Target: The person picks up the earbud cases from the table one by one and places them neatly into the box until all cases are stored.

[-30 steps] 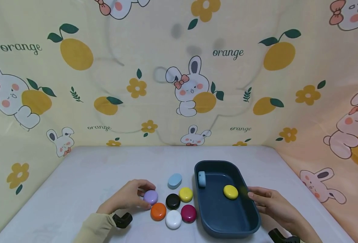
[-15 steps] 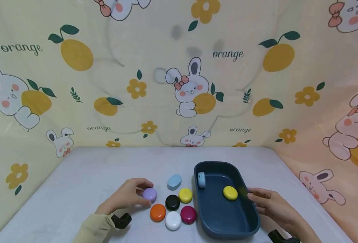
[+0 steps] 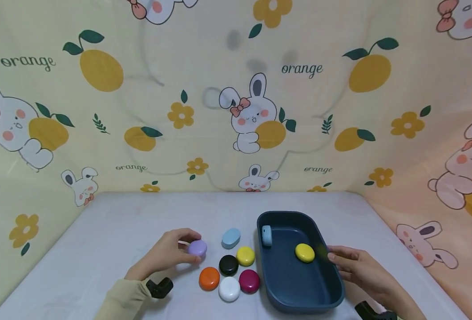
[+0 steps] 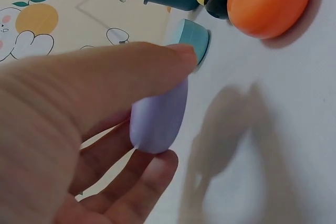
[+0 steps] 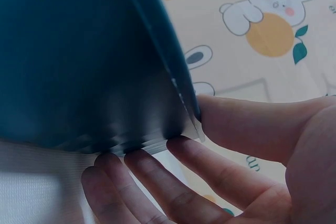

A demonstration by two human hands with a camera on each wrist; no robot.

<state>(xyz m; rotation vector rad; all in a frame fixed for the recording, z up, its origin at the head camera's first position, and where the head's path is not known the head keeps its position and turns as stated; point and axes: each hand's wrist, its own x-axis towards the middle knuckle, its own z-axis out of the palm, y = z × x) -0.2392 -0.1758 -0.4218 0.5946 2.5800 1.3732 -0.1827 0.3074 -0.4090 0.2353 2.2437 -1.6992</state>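
My left hand pinches a smooth lilac disc-shaped piece between thumb and fingers. In the left wrist view the disc is held edge-on, and a hand shadow falls on the cloth beside it. My right hand rests at the right side of a dark blue rounded tray. The right wrist view has its thumb at the rim and its relaxed fingertips along the outer wall. Inside the tray are a yellow disc and a light blue piece standing on edge by the left wall.
Between left hand and tray lie glossy orange, white, dark red, black and yellow discs, with a light blue oval behind them. Printed fabric walls the table's back and sides.
My left hand has lifted the lilac disc slightly up and back, away from the orange one. The right hand and the tray stay in place.
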